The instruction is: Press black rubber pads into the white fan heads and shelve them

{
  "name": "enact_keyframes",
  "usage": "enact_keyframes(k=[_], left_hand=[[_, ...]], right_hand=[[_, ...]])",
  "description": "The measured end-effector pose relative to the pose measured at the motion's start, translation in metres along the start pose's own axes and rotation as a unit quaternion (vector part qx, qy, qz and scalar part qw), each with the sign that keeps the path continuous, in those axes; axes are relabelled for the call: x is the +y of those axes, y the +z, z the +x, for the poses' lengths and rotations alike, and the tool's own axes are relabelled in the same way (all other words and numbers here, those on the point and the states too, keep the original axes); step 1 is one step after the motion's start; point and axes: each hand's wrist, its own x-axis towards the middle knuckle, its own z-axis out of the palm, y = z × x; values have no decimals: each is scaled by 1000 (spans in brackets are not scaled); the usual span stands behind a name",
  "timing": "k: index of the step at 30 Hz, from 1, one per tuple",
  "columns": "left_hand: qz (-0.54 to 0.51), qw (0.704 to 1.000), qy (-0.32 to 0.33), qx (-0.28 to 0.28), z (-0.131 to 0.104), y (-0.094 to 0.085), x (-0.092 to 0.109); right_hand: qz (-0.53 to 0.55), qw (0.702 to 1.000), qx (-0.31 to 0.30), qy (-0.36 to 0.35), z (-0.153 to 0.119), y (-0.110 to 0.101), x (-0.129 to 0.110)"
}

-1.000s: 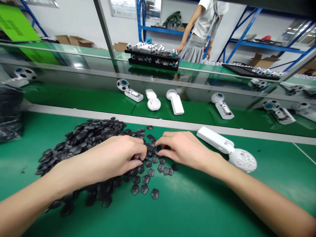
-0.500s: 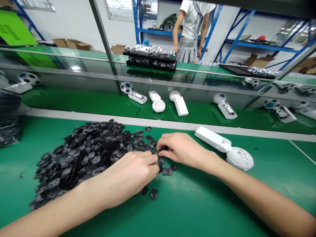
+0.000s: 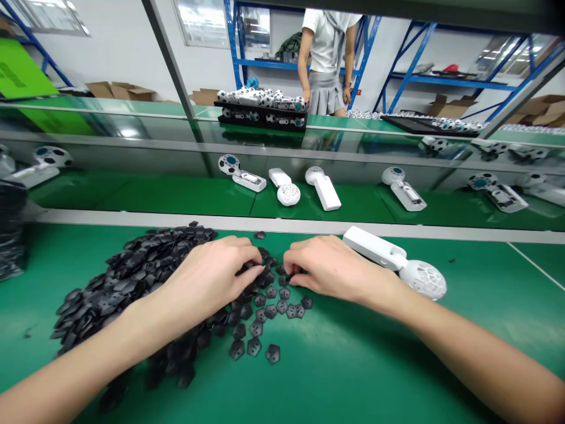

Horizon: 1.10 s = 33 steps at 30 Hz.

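Observation:
A large heap of black pentagon pieces [image 3: 145, 265] covers the left part of the green table [image 3: 353, 365]. Over the heap's right edge is my left hand [image 3: 225, 268], its thumb and fingers apart among the pieces. My right hand [image 3: 326, 265] is just to the right, thumb and fingertips pinched at the small pieces; what they hold, if anything, is too small to make out. Single pentagon pieces [image 3: 273, 354] lie spread below and between both hands. Beyond my right wrist rests a white handle with a round openwork head [image 3: 424, 278].
Several white ball-headed units [image 3: 326, 193] lie on the green belt behind the pale rail [image 3: 265, 222]. A black plastic bag [image 3: 9, 229] sits at the left. Stacked black trays [image 3: 261, 118] stand farther back, near a person in a grey skirt [image 3: 327, 88].
My left hand has moved left and up, away from my right hand, and its fingers have parted. More loose pieces show below. The view has shifted slightly.

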Motion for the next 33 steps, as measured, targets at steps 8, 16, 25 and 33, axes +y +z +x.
enact_keyframes(k=[8, 16, 25, 33], left_hand=[[12, 995, -62, -74, 23, -2, 16], [-62, 991, -82, -85, 34, 2, 0], [-154, 979, -79, -109, 41, -1, -10], [-157, 987, -32, -16, 39, -7, -32]], right_hand=[[47, 995, 80, 22, 20, -2, 3], [75, 995, 62, 35, 45, 11, 4], [93, 993, 47, 50, 50, 9, 4], [87, 994, 50, 39, 53, 12, 0]])
